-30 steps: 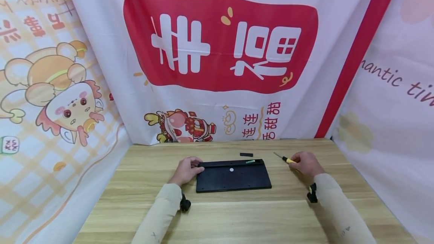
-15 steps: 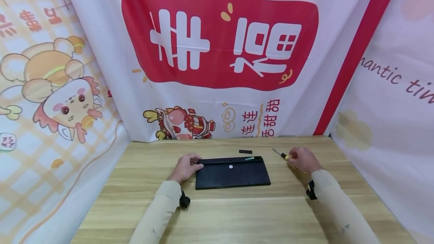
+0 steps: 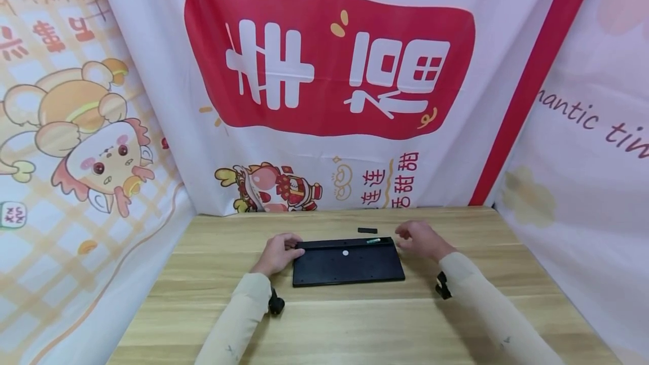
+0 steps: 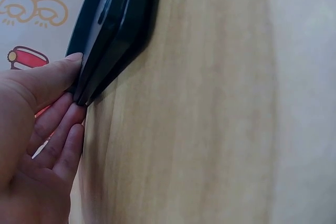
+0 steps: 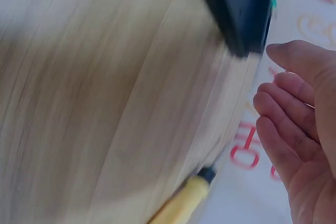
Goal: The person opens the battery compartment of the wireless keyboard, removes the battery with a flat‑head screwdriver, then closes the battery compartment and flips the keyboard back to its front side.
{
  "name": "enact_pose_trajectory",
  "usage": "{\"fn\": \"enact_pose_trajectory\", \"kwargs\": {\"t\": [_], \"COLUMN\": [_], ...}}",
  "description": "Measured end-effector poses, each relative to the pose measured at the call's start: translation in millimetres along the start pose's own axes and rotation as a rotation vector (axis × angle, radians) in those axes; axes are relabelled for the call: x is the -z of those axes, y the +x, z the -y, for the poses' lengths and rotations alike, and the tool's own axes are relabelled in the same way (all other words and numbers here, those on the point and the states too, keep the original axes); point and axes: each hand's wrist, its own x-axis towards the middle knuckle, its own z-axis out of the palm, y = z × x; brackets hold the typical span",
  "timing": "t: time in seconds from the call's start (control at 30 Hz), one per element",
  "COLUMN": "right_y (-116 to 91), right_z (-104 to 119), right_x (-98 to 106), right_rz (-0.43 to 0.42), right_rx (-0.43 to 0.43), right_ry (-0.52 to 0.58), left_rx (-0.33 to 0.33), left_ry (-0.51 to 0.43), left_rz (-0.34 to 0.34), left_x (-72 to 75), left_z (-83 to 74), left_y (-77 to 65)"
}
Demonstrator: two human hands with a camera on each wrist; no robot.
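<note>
A black keyboard (image 3: 349, 266) lies upside down on the table, a green battery (image 3: 373, 240) showing in the slot along its far edge. My left hand (image 3: 276, 252) grips its far left corner; in the left wrist view the thumb is on the upper face and the fingertips are at the edge. My right hand (image 3: 423, 240) is beside the far right corner with loosely bent fingers. The right wrist view shows its thumb close to that corner, holding nothing. Below it there lies a screwdriver (image 5: 184, 200) with a yellow handle, which the hand hides in the head view.
A small black battery cover (image 3: 367, 230) lies on the wooden table (image 3: 334, 325) just beyond the keyboard. Printed cloth hangs (image 3: 329, 72) behind the table and at both sides. Each wrist carries a small black camera.
My right hand has let go of the screwdriver and moved left to the keyboard's right end. My left hand stays on the left corner, and the keyboard has not visibly moved.
</note>
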Motion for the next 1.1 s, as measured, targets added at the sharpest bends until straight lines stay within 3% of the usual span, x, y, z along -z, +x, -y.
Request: {"fn": "enact_pose_trajectory", "kwargs": {"t": [0.37, 0.77, 1.1], "right_y": [15.6, 29.5, 47.2], "right_z": [35.5, 37.5, 34.2], "right_x": [-19.3, -21.8, -15.3], "right_rz": [0.044, 0.082, 0.202], "right_rx": [0.019, 0.052, -0.035], "right_ry": [-0.048, -0.062, 0.042], "left_rx": [0.001, -0.015, -0.007], "left_ry": [-0.009, 0.004, 0.009], "left_rz": [-0.002, -0.007, -0.009], "left_x": [-3.7, -2.1, -1.2], "left_z": [2.1, -0.4, 0.5], "left_y": [-2.9, -1.9, -0.9]}}
